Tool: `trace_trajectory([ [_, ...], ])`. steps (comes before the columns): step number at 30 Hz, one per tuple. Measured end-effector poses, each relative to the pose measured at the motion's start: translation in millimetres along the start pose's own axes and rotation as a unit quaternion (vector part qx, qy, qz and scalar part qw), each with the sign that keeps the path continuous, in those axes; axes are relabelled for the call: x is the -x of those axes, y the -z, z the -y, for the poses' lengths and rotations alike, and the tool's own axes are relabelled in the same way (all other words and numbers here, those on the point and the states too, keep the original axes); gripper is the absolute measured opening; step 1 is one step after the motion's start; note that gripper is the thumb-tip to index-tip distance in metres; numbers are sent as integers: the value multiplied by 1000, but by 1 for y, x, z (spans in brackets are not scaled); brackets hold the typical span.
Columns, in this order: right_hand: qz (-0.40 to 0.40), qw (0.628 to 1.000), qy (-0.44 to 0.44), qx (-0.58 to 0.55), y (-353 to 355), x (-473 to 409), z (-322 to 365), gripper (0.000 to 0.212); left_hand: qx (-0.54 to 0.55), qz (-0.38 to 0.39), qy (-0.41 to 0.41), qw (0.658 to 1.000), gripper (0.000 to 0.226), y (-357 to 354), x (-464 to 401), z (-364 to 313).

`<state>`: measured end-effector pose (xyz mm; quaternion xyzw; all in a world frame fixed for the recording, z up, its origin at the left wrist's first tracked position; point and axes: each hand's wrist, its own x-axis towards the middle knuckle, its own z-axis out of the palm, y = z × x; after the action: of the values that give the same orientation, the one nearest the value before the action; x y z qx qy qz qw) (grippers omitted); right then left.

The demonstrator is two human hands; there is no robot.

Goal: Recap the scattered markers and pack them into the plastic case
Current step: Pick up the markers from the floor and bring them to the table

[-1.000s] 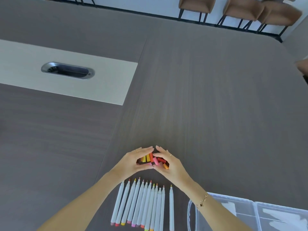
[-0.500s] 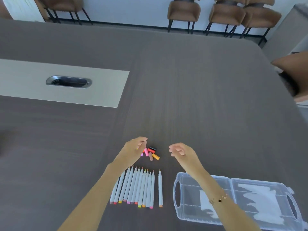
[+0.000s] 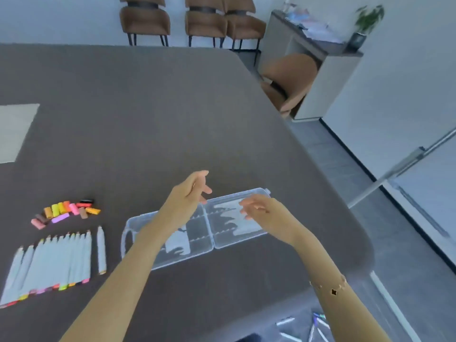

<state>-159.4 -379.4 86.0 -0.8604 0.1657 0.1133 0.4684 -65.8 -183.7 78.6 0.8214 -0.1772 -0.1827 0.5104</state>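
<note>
— Where do things sit on the table (image 3: pixel 153 124)?
— The row of uncapped markers (image 3: pixel 53 264) lies at the near left, with the caps (image 3: pixel 64 211) heaped just behind it.
— And the plastic case (image 3: pixel 197 229)?
— Right of the markers, lying opened flat.
— The hands?
— The left hand (image 3: pixel 191 191) and right hand (image 3: pixel 259 209) hang above the case.
— Beyond the table?
— Chairs (image 3: pixel 190 21) at the far edge.

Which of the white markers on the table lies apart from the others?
The single marker at the right end of the row, nearest the plastic case. A gap of bare table separates it from the other markers, which lie packed side by side.
</note>
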Motion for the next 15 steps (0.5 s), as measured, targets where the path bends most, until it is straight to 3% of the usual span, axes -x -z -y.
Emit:
trace_trajectory([
  [8, -223, 972, 16, -69, 67, 85, -132, 21, -1, 149, -132, 980, 28, -210, -26, -51],
  [15, -337, 938, -43, -62, 39, 202, -267, 19, -87, 275, -241, 927, 28, -341, 60, -32],
])
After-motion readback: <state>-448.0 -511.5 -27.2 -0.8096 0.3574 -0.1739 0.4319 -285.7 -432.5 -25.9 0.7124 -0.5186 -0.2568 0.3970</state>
